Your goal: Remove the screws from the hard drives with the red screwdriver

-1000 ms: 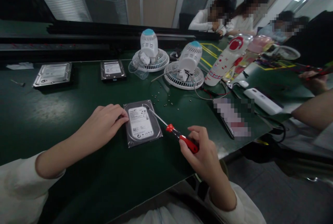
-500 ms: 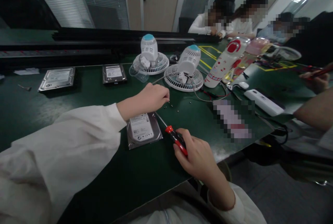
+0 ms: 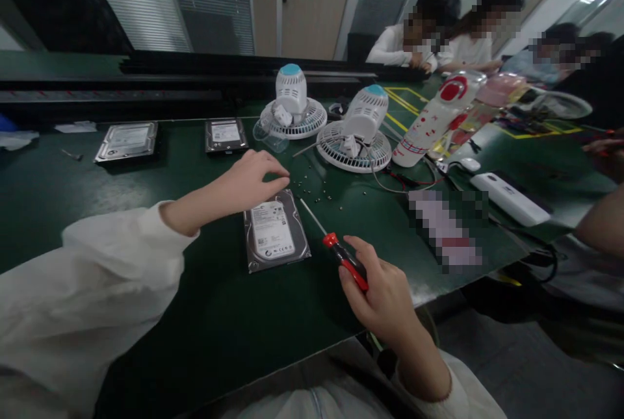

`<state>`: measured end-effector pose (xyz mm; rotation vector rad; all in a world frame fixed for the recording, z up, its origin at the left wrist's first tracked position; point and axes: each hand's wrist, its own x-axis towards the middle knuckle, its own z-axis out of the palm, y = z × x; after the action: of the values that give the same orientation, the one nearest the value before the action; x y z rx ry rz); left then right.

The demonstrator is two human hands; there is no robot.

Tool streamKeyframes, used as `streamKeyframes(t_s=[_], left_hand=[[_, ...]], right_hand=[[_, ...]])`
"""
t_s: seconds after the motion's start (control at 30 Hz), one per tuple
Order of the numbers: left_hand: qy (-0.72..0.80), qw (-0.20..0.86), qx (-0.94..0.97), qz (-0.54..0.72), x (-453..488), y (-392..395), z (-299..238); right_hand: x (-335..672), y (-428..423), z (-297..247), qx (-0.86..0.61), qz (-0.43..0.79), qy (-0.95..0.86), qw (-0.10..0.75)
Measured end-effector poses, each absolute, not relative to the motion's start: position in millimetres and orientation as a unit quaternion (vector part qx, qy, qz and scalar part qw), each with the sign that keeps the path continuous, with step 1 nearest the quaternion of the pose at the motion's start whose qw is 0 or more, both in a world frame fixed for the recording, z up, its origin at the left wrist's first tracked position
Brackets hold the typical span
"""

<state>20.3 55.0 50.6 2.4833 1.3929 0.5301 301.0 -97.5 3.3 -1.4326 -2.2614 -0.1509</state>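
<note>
One hard drive (image 3: 277,234), upper-left corner hidden.
Left hand (image 3: 256,178) is covering it, grip impossible to tell; right hand (image 3: 383,289) is grasping a screwdriver (image 3: 345,255), concealing its handle end.

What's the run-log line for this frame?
left hand: over nearest drive, grip unclear | right hand: holding screwdriver | screws: loose on table

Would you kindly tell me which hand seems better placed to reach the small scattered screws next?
Probably the left hand: it is at the far edge of the hard drive, close to the screws, though whether it pinches something is unclear. The right hand is occupied with the screwdriver.
</note>
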Motion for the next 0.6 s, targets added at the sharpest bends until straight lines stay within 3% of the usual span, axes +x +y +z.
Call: streamKeyframes(t_s=[0.23, 0.6], left_hand=[[0.646, 0.152, 0.743, 0.082, -41.0, 9.4, 25.7], [0.591, 0.210, 0.774, 0.083, -24.7, -1.1, 15.6]], right_hand=[[300.0, -94.8, 0.8, -0.548, -0.107, -0.800, 0.221], [292.2, -95.5, 22.9, -0.534, -0.163, -0.813, 0.163]])
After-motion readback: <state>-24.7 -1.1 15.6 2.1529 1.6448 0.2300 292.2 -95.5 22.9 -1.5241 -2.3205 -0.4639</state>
